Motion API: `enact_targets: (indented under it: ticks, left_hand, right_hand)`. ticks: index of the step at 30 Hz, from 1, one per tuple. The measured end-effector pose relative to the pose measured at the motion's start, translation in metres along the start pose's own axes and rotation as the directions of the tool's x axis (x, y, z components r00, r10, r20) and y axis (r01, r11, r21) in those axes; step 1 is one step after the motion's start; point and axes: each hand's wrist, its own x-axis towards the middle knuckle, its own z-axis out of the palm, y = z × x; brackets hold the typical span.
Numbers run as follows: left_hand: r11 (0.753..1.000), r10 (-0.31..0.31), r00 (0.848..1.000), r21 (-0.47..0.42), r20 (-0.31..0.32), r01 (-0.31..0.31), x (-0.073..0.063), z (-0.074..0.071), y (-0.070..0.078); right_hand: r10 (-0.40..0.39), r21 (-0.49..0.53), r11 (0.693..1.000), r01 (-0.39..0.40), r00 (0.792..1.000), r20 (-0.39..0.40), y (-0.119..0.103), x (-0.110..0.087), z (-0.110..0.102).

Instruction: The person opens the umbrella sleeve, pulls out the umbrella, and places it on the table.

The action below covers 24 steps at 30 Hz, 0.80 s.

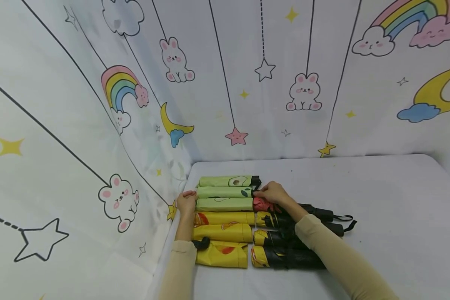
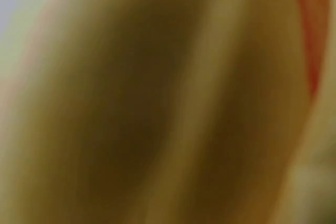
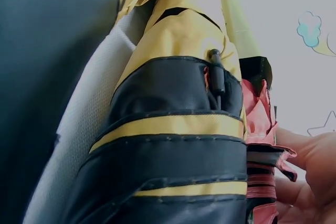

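Note:
Three slim pale-green covers lie side by side at the back of the row. At the left end of the middle green cover [image 1: 223, 192] is my left hand [image 1: 186, 203], fingers pointing toward that end. My right hand [image 1: 273, 193] pinches its dark right end. Behind it lies a green cover with an avocado print [image 1: 225, 181] and a black end. A red folded umbrella [image 1: 261, 204] meets the front green cover [image 1: 225, 204]; in the right wrist view it lies beside my right fingers [image 3: 302, 148]. The left wrist view is mostly blurred cloth.
Nearer me are several yellow covers [image 1: 223, 233] with fruit prints. Black-and-yellow folded umbrellas [image 1: 288, 257] lie to their right, partly under my right forearm; wrist straps [image 1: 345, 218] stick out. A dark round-ended piece [image 1: 201, 243] rests by my left sleeve. Printed cloth walls [image 1: 210, 83] border the white table [image 1: 390, 216].

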Motion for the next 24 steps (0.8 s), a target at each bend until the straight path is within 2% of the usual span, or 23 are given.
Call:
enact_targets:
  ticks: [3, 6, 9, 16, 21, 24]
  left_hand:
    - [1.0, -0.003, 1.0, -0.002, 0.004, 0.003, 0.0, -0.001, -0.001]
    - [1.0, -0.006, 1.0, 0.005, 0.0, 0.006, 0.001, -0.001, -0.002]
    - [1.0, -0.009, 1.0, 0.018, -0.009, 0.009, 0.001, -0.001, -0.003]
    - [0.999, -0.01, 1.0, 0.03, -0.011, 0.011, 0.001, -0.003, -0.004]
    - [0.999, -0.023, 1.0, 0.022, -0.008, 0.023, 0.002, -0.005, -0.006]
    - [1.0, -0.025, 1.0, 0.013, -0.001, 0.025, 0.002, -0.005, -0.008]
  right_hand:
    - [-0.011, 0.008, 1.0, 0.011, 1.0, 0.007, 0.0, 0.001, 0.001]
    - [-0.006, 0.064, 0.998, 0.005, 1.0, 0.009, 0.0, 0.002, 0.001]
    - [-0.013, 0.112, 0.994, 0.014, 1.0, -0.017, -0.002, 0.002, 0.001]
    - [-0.071, 0.109, 0.991, 0.08, 0.994, -0.089, -0.01, 0.001, -0.002]
    - [-0.068, 0.276, 0.957, 0.087, 0.995, -0.079, -0.012, 0.0, -0.002]
    - [-0.033, 0.37, 0.927, 0.061, 0.996, -0.081, -0.01, -0.001, 0.0]
